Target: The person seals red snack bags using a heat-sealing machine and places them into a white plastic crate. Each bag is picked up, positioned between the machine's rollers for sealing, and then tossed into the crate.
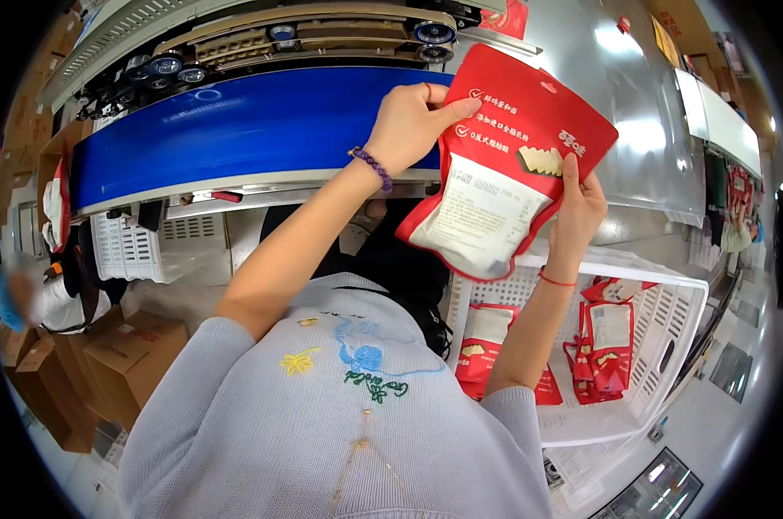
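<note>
A red and white snack pouch (504, 164) is held up above the metal surface's near edge, its printed label facing me. My left hand (417, 121) pinches its upper left edge, thumb on the front and fingers behind. On the pouch's right side, my right hand (579, 203) grips the edge with its fingers closed. Below my right forearm stands a white plastic crate (660, 372) holding several similar red pouches (606, 346).
A blue conveyor panel (236, 138) runs across the upper left, beside a shiny metal surface (616, 86). Another white crate (162, 246) and cardboard boxes (136, 355) are at the left. A person in a blue cap (12, 294) is at the far left.
</note>
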`<state>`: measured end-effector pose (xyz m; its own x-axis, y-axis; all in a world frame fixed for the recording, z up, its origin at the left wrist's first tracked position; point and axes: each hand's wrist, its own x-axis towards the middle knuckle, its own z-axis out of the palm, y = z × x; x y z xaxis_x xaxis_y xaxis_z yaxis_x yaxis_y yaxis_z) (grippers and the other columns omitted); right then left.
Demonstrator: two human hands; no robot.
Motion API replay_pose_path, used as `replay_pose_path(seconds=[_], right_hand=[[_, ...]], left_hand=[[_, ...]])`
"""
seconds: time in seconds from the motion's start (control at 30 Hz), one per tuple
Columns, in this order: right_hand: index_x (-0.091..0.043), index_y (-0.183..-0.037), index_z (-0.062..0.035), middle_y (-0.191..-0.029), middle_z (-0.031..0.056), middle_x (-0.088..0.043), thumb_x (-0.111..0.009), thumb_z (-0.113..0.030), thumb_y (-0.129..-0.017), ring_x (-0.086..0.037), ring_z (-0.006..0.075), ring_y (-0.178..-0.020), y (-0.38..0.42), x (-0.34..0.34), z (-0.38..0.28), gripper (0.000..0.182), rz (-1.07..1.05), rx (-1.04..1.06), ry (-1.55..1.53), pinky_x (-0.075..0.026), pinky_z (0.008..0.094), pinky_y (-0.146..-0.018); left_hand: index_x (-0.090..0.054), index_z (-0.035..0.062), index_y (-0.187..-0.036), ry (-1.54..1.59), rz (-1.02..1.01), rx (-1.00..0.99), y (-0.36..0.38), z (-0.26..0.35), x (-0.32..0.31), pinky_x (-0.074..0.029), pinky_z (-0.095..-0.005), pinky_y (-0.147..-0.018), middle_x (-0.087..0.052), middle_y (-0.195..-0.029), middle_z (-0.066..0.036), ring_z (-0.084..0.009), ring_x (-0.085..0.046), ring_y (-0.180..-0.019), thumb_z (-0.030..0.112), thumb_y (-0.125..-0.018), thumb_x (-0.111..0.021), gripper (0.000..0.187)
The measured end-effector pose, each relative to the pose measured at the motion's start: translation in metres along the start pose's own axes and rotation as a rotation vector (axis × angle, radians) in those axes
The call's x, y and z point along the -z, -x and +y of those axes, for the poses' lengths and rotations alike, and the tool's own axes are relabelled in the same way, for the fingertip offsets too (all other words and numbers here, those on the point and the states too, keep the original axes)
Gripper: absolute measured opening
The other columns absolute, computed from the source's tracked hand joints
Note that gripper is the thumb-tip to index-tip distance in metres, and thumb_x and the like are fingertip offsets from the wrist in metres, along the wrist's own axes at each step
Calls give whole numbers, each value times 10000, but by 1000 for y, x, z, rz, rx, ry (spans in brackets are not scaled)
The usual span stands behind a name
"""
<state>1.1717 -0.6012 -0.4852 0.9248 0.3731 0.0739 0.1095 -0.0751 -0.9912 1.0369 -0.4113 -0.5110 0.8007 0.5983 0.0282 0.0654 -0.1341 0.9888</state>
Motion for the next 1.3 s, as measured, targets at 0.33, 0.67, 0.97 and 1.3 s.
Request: replay_pose_path(seconds=[0.33, 0.67, 0.97, 1.3], right_hand=[[-699, -979, 56, -869, 32, -678, -691, -204, -886, -564, 54, -752, -64, -11, -9, 276, -88, -63, 174, -440, 196, -671], [-720, -928, 35, -765, -6, -636, -728, -248, -856, -515, 41, -667, -78, -29, -5, 292, -230, -126, 61, -406, 199, -593], [-706, -970, 55, -814, 67, -683, -735, -323, -831, -601, 108, -703, -38, -133, -9, 405, -421, -129, 161, -489, 249, -622], [-656, -960, 15, -848, 99, -693, -466, -287, -1009, -681, 168, -770, 61, 37, -14, 360, -579, -224, -48, -546, 280, -769]], left_hand=[[-561, 43, -771, 623, 201, 312, -28, 11, 10, -267, -237, -413, -466, -585, 35, -48, -351, -460, 200, -925, -579, 221], [-616, -6, -882, 385, 382, 258, -6, 22, 28, -291, -228, -399, -479, -606, 31, -53, -358, -452, 248, -927, -612, 258], [-702, 27, -1016, 0, 534, -15, 110, 35, 135, -323, -181, -527, -577, -754, 32, -13, -402, -589, 164, -975, -535, 219], [-689, -31, -947, -113, 30, -276, 151, 94, 58, -312, -187, -510, -569, -775, -29, -28, -417, -549, 48, -958, -514, 192]])
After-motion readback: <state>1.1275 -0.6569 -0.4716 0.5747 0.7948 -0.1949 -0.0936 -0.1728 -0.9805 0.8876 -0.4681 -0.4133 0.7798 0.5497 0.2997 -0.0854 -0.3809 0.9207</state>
